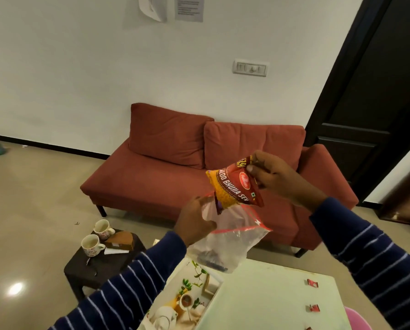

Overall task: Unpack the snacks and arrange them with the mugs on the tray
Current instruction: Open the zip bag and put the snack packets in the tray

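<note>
The right hand (269,173) pinches the top corner of a red and yellow foil snack packet (234,186), thumb and fingers closed on its crimped edge. The packet hangs tilted in the air, its lower end just inside the mouth of a clear plastic zip bag (230,236) with a red seal strip. White lettering runs along a dark band across the packet, with a red oval logo near the gripped corner, and a yellow panel shows fine strands of the snack. The left hand (194,222) is closed around the near rim of the bag, holding its mouth open. Something dark lies in the bag's bottom; what it is cannot be told.

Below the bag lies a white rectangular tray printed with a teapot and leaves (175,303), beside a pale green tabletop (265,298) carrying small red scraps (312,283). To the left, two white floral mugs (93,244) stand on a low dark stool (99,267), well apart from the tray. A rust-red sofa (175,163) stands behind.
</note>
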A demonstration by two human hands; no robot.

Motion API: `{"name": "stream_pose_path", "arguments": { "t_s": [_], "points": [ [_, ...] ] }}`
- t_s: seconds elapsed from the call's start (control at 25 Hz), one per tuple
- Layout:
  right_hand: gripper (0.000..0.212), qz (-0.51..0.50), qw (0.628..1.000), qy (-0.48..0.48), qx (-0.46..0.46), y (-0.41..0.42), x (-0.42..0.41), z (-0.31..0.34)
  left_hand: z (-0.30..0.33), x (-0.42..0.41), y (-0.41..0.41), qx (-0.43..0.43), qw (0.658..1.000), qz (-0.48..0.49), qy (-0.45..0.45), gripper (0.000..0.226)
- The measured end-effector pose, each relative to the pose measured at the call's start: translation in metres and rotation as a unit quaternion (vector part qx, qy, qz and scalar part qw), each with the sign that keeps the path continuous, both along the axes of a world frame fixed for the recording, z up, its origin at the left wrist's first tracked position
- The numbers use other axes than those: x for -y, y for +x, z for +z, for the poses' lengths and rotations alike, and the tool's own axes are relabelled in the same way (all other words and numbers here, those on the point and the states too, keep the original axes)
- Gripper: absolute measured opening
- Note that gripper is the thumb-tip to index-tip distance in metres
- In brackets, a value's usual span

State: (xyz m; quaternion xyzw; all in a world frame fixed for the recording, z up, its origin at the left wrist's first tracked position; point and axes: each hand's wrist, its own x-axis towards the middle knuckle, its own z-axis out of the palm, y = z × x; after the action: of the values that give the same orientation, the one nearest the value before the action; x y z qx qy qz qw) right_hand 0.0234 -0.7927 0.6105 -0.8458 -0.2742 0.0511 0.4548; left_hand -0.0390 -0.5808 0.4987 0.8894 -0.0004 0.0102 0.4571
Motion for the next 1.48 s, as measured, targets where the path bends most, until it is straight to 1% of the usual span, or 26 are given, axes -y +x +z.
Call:
{"name": "stream_pose_path", "arguments": {
  "t_s": [0.08,0.16,0.24,0.32,0.36,0.44,0.56,0.68,0.8,0.88,0.96,1.08,1.16,1.24,1.36,1.48],
  "points": [
    [0.011,0.021,0.987,0.100,-0.125,0.006,-0.002,-0.001,-0.010,0.000,-0.004,0.005,0.999,0.006,-0.043,0.063],
    [0.011,0.026,0.962,0.185,-0.198,0.011,-0.008,-0.008,-0.021,-0.002,-0.007,0.013,0.998,0.014,-0.061,0.065],
    [0.015,0.013,0.941,0.238,-0.239,0.019,-0.015,-0.019,-0.034,-0.010,-0.012,0.022,1.000,0.015,-0.018,0.064],
    [0.020,-0.020,0.935,0.250,-0.251,0.027,-0.020,-0.032,-0.048,-0.024,-0.021,0.016,0.999,0.008,0.049,0.065],
    [0.022,-0.040,0.936,0.249,-0.248,0.032,-0.021,-0.039,-0.056,-0.032,-0.027,0.006,0.998,0.003,0.066,0.066],
    [0.022,-0.082,0.942,0.219,-0.239,0.045,-0.024,-0.061,-0.072,-0.049,-0.040,-0.013,0.997,-0.010,0.078,0.070],
    [0.016,-0.113,0.958,0.119,-0.235,0.066,-0.037,-0.115,-0.097,-0.062,-0.058,-0.046,0.995,-0.011,0.084,0.070],
    [0.013,-0.115,0.960,0.037,-0.251,0.085,-0.052,-0.188,-0.124,-0.064,-0.075,-0.080,0.996,0.007,0.043,0.071],
    [0.010,-0.096,0.954,-0.021,-0.282,0.099,-0.070,-0.282,-0.159,-0.070,-0.089,-0.101,0.993,0.054,0.011,0.071],
    [0.012,-0.090,0.942,-0.065,-0.316,0.099,-0.083,-0.351,-0.186,-0.074,-0.097,-0.117,0.988,0.097,0.009,0.062],
    [0.013,-0.090,0.943,-0.106,-0.302,0.102,-0.094,-0.416,-0.212,-0.077,-0.105,-0.128,0.983,0.134,0.014,0.058],
    [0.014,-0.086,0.936,-0.158,-0.302,0.102,-0.104,-0.496,-0.244,-0.084,-0.115,-0.141,0.981,0.134,0.016,0.063],
    [0.013,-0.068,0.927,-0.199,-0.310,0.102,-0.110,-0.546,-0.266,-0.089,-0.119,-0.162,0.977,0.141,-0.011,0.065],
    [0.017,-0.042,0.928,-0.222,-0.297,0.110,-0.121,-0.594,-0.287,-0.092,-0.120,-0.171,0.973,0.155,-0.030,0.063],
    [0.019,-0.047,0.922,-0.236,-0.302,0.124,-0.129,-0.648,-0.309,-0.089,-0.112,-0.184,0.968,0.158,-0.058,0.058],
    [0.016,-0.040,0.925,-0.243,-0.291,0.144,-0.136,-0.692,-0.332,-0.087,-0.103,-0.197,0.963,0.160,-0.090,0.063]
  ]
}}
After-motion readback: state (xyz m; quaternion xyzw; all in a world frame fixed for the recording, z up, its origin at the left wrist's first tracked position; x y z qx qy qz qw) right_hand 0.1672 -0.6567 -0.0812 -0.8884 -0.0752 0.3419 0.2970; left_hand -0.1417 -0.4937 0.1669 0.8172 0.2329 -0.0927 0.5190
